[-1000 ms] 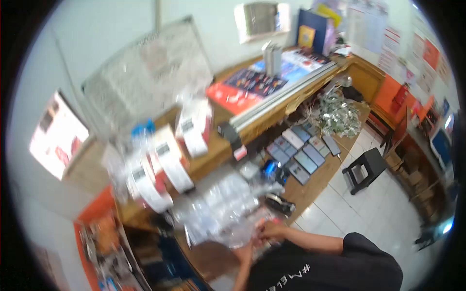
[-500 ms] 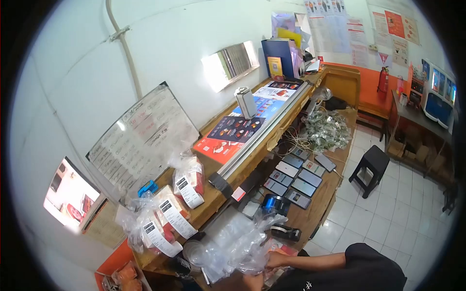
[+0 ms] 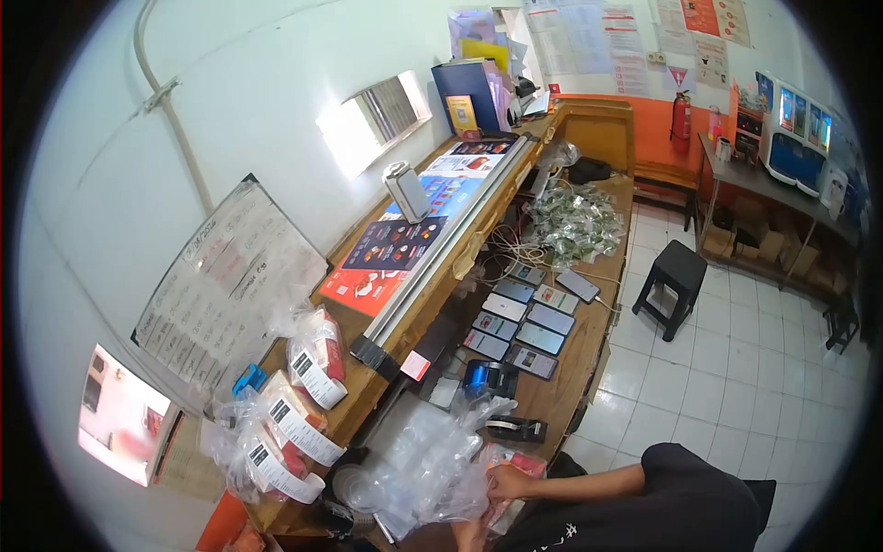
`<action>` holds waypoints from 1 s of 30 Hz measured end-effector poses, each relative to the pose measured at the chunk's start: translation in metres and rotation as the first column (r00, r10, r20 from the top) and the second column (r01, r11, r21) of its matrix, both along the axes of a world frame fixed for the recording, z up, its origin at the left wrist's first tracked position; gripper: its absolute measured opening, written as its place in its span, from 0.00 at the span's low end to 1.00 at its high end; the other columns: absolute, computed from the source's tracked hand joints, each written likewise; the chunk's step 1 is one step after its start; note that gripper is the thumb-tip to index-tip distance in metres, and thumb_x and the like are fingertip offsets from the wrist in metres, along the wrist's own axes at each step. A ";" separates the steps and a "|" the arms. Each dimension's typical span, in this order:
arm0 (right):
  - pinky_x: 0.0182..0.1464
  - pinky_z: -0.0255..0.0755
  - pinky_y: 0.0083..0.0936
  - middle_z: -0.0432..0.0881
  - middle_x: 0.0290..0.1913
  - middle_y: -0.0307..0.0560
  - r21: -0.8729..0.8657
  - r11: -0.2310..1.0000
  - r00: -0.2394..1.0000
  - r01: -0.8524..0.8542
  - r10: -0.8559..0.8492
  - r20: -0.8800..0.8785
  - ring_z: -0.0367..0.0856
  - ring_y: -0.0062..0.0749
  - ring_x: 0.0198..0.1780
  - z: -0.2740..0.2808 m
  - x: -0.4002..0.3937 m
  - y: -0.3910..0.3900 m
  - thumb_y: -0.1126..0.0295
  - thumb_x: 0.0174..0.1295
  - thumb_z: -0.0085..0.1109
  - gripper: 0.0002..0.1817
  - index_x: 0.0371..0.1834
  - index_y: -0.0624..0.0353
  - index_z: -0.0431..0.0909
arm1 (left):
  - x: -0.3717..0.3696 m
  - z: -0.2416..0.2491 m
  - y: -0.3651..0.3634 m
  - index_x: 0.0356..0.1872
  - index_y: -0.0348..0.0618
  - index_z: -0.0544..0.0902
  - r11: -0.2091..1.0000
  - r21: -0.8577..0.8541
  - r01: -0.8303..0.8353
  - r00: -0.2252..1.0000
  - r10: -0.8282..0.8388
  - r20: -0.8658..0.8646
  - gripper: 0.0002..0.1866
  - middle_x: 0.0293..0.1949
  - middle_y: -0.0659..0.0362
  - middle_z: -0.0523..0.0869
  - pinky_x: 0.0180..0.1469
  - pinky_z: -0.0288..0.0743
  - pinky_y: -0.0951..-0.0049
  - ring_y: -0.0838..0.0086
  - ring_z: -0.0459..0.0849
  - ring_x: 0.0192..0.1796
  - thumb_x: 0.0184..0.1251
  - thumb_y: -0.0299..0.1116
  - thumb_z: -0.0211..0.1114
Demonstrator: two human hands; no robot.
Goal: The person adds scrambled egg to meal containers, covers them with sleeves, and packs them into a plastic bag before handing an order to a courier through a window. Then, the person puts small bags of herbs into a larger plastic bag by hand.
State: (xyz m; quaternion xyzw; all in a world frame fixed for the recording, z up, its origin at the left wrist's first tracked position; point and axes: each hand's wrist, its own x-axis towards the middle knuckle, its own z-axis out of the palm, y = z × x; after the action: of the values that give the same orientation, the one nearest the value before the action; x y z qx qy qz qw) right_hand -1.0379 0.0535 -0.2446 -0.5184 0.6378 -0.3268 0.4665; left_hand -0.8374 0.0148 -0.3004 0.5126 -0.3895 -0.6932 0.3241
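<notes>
Head view: at the bottom edge, the right hand [image 3: 508, 482] reaches in from a black sleeve [image 3: 682, 465], with its fingers curled in over a red packet [image 3: 521, 458]; whether they pinch it, or the clear plastic bag [image 3: 464, 497] beside it, cannot be told. The left hand [image 3: 469, 534] is just below and to the left, close to that same bag, partly cut off by the frame, so how far its fingers are open is unclear. The packet lies at the near end of the wooden worktop [image 3: 590, 354], partly covered by the right hand. The bag bunches up against its left side, next to a flat spread of more clear plastic [image 3: 405, 451]. Just above the packet sits a black tape dispenser [image 3: 515, 429], and beyond it a blue and black device [image 3: 490, 378]. Further along, phones [image 3: 551, 317] lie in rows, face up, one with a white cable [image 3: 605, 303] at its end, and past them is a heap of small clear packets [image 3: 575, 221]. On the raised shelf [image 3: 375, 391] to the left stand bagged parcels [image 3: 328, 345] with paper slips [image 3: 317, 379] hanging from them, and a metal box [image 3: 406, 191] stands further up. A black stool [image 3: 670, 285] is on the tiled floor [image 3: 717, 386] to the right.
</notes>
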 end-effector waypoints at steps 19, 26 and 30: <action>0.50 0.85 0.23 0.90 0.43 0.47 0.291 0.951 0.667 0.106 -0.285 0.689 0.89 0.27 0.44 -0.014 0.008 0.033 0.73 0.66 0.71 0.15 0.52 0.70 0.85 | -0.027 0.056 0.049 0.47 0.34 0.83 0.978 -0.087 -0.189 0.978 0.180 -0.101 0.10 0.42 0.53 0.89 0.47 0.87 0.71 0.71 0.89 0.42 0.68 0.20 0.71; 0.48 0.84 0.23 0.90 0.43 0.45 0.277 0.953 0.629 0.122 -0.290 0.721 0.88 0.25 0.42 -0.021 0.013 0.038 0.72 0.66 0.71 0.15 0.52 0.69 0.85 | -0.025 0.058 0.049 0.49 0.33 0.83 0.985 -0.046 -0.163 0.980 0.157 -0.121 0.11 0.46 0.51 0.89 0.48 0.86 0.72 0.70 0.89 0.44 0.69 0.19 0.70; 0.48 0.84 0.24 0.89 0.43 0.46 0.278 0.950 0.592 0.142 -0.307 0.746 0.88 0.26 0.43 -0.023 0.015 0.038 0.73 0.66 0.71 0.15 0.53 0.69 0.85 | -0.025 0.060 0.052 0.51 0.33 0.83 0.983 -0.014 -0.184 0.970 0.179 -0.163 0.11 0.46 0.52 0.89 0.47 0.86 0.72 0.70 0.89 0.44 0.69 0.20 0.70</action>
State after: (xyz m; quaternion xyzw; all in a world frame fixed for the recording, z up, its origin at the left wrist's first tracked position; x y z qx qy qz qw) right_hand -1.0229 0.0914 -0.2675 -0.1930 0.4600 -0.5132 0.6984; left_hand -0.8622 0.0664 -0.2407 0.4835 -0.3238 -0.6940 0.4239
